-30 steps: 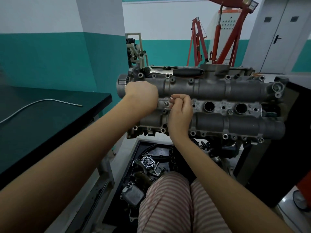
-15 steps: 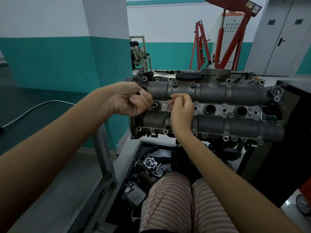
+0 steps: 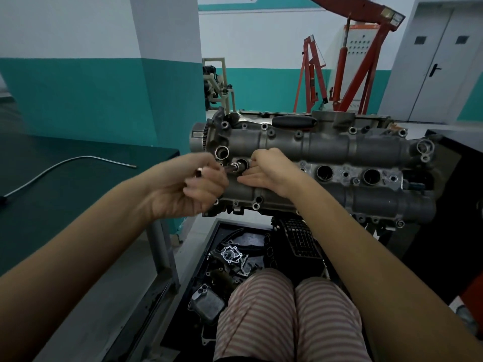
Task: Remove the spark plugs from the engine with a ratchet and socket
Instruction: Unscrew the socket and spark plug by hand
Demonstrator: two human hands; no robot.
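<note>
The grey engine head (image 3: 326, 147) lies across the middle of the head view, with a row of spark plug wells along its centre. My left hand (image 3: 193, 186) grips a slim socket tool (image 3: 232, 168) by its dark end. The tool's metal tip sits at the mouth of the leftmost well (image 3: 242, 163). My right hand (image 3: 269, 171) rests on the cover just right of that well, lower fingers flat and upper fingers bent at the rim; I see nothing in it. It hides the second well. Two more wells (image 3: 325, 172) (image 3: 371, 176) stand open to the right.
A dark green table (image 3: 65, 194) with a bent metal tube (image 3: 78, 160) stands at the left. Below the engine a black tray (image 3: 206, 259) holds several loose engine parts. My striped knees (image 3: 287, 314) are under the engine. A red hoist (image 3: 347, 74) stands behind.
My left hand left the engine's left end and came back holding the socket tool at the leftmost well. My right hand went from pinching at the second well to resting on the cover.
</note>
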